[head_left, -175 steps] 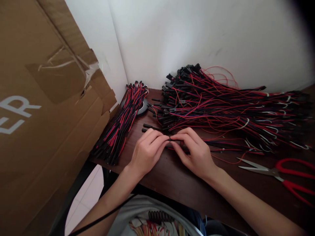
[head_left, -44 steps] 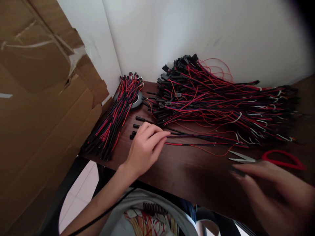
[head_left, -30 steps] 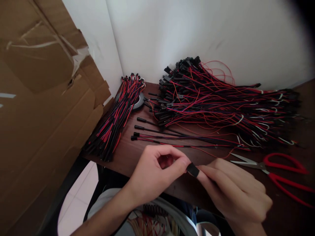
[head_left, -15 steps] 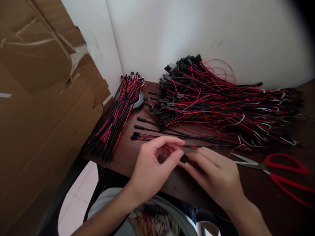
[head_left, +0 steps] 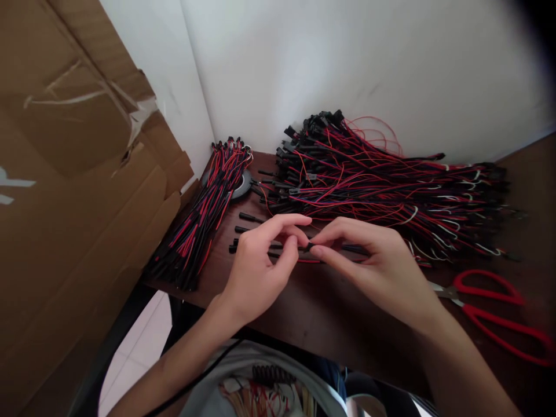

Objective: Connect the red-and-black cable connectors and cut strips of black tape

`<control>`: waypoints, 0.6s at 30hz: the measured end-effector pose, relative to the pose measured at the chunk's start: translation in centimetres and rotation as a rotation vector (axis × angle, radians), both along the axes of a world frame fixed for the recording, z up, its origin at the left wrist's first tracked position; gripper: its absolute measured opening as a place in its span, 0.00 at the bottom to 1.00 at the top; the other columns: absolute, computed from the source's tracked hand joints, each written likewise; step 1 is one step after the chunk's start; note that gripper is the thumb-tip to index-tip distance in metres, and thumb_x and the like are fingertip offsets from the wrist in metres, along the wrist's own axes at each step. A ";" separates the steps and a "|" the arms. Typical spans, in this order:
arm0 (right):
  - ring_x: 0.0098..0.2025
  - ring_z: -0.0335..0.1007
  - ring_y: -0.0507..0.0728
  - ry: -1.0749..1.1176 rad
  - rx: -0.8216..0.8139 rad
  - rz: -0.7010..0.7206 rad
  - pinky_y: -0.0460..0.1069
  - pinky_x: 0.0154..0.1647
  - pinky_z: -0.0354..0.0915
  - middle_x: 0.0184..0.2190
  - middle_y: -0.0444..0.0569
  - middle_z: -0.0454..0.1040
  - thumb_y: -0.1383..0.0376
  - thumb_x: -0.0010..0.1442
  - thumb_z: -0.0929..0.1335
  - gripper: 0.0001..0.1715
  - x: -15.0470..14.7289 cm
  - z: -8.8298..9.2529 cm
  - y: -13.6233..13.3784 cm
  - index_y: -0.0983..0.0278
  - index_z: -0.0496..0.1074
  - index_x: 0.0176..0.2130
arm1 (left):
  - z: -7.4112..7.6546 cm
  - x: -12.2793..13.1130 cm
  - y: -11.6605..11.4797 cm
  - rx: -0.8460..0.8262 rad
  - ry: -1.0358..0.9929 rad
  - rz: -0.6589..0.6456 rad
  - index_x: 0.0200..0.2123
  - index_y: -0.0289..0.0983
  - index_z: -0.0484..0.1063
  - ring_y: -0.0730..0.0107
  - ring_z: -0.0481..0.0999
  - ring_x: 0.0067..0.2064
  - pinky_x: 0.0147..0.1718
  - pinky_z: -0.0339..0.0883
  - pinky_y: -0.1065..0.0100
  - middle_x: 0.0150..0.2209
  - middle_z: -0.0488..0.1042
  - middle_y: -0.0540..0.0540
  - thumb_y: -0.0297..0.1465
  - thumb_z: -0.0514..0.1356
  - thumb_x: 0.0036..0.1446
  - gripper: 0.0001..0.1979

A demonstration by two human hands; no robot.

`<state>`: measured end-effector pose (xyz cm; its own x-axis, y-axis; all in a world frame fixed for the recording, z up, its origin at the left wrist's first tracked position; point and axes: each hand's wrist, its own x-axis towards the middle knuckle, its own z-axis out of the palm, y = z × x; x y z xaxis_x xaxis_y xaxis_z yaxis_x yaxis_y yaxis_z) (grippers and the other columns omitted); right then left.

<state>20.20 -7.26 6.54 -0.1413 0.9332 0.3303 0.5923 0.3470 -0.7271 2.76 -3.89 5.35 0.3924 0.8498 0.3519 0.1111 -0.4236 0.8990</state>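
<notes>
The cardboard box [head_left: 65, 202] fills the left of the frame, and the dark table [head_left: 330, 313] spans the bottom. A heap of red and black wires [head_left: 382, 179] lies at upper centre, with a neater bundle [head_left: 204, 214] to its left and red scissors [head_left: 490, 307] at lower right. At centre, my left hand [head_left: 260, 260] and right hand [head_left: 377, 266] meet, thumbs and forefingers clamped on a small black piece [head_left: 307, 247].

Head-worn camera, facing forward-down, close above table [head_left: 330, 324]

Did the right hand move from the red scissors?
Yes. The right hand went left, away from the red scissors, to pinch a wire beside the left hand.
</notes>
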 end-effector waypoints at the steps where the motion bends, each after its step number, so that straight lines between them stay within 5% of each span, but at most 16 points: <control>1: 0.32 0.72 0.53 -0.005 0.009 0.008 0.47 0.34 0.68 0.30 0.45 0.76 0.67 0.60 0.69 0.04 0.1 0.0 0.2 0.61 0.74 0.33 | 0.0 -0.1 0.2 0.008 0.008 -0.004 0.46 0.36 0.72 0.72 0.78 0.36 0.41 0.72 0.70 0.34 0.78 0.48 0.21 0.54 0.60 0.13; 5: 0.30 0.71 0.52 0.071 -0.001 -0.015 0.47 0.32 0.67 0.28 0.45 0.75 0.65 0.60 0.69 0.06 0.6 -1.1 0.9 0.62 0.73 0.30 | -0.5 -1.0 1.4 0.139 0.122 0.017 0.45 0.35 0.72 0.70 0.77 0.40 0.43 0.70 0.67 0.38 0.79 0.46 0.21 0.54 0.61 0.12; 11: 0.31 0.73 0.52 0.284 -0.081 -0.136 0.46 0.33 0.69 0.30 0.44 0.75 0.61 0.59 0.71 0.07 1.5 -4.0 1.5 0.62 0.72 0.35 | -3.4 -3.8 3.3 0.533 0.595 -0.022 0.41 0.35 0.75 0.63 0.69 0.40 0.40 0.65 0.61 0.37 0.76 0.43 0.25 0.54 0.63 0.10; 18: 0.34 0.73 0.53 0.093 -0.039 -0.058 0.49 0.40 0.69 0.33 0.45 0.75 0.69 0.60 0.68 0.12 1.1 -4.6 1.5 0.62 0.67 0.46 | -4.5 -4.3 3.3 0.561 0.741 -0.014 0.40 0.36 0.76 0.61 0.67 0.42 0.40 0.61 0.60 0.38 0.74 0.43 0.30 0.55 0.64 0.10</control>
